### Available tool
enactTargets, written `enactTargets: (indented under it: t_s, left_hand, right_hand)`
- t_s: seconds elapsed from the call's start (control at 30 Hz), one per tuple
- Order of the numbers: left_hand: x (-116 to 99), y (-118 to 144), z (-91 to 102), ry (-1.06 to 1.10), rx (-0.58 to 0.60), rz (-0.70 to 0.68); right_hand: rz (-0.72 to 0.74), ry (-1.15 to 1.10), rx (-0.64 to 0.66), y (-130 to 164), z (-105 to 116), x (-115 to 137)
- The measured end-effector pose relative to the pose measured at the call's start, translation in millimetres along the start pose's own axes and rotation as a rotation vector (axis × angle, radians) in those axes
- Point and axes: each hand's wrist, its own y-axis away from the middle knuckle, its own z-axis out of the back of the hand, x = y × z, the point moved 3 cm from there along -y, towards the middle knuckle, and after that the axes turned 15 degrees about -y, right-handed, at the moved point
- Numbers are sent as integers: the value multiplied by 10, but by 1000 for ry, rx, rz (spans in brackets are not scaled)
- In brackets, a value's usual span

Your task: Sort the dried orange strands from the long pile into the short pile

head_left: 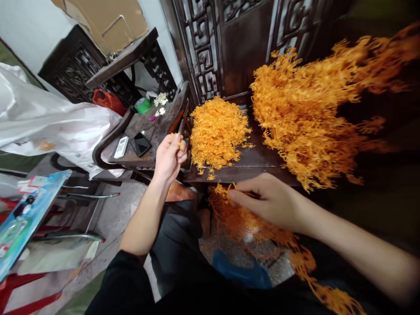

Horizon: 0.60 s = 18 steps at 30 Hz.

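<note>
My left hand point(169, 157) is raised at the front edge of a dark wooden bench point(252, 164), fingers pinched on a small orange plastic piece. My right hand point(267, 200) is lower, in front of the bench, pinching a strand of the orange plastic sprigs point(249, 225) that lie across my lap. A compact heap of small orange pieces point(218, 131) sits on the bench just right of my left hand. A much larger pile of branching orange sprigs point(308, 113) fills the bench's right side.
A small dark side table point(154, 129) holds a black phone point(141, 144), a white remote point(121, 147) and white flowers point(160, 100). Large white plastic bags point(49, 122) lie to the left. A carved dark wooden panel point(236, 43) stands behind the bench.
</note>
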Motion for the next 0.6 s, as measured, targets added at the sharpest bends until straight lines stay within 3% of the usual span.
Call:
enactTargets:
  t_s: [0.2, 0.4, 0.5, 0.6]
  left_hand:
    - [146, 220, -259, 89, 365, 309]
    - [68, 256, -328, 153, 396, 400]
    - [40, 278, -341, -6, 337, 319]
    - [0, 381, -441, -387, 285, 53]
  right_hand:
    - [39, -37, -254, -10, 335, 27]
    - [29, -118, -257, -13, 358, 4]
    - [-3, -132, -171, -29, 309, -47]
    - [4, -83, -97, -56, 250, -64]
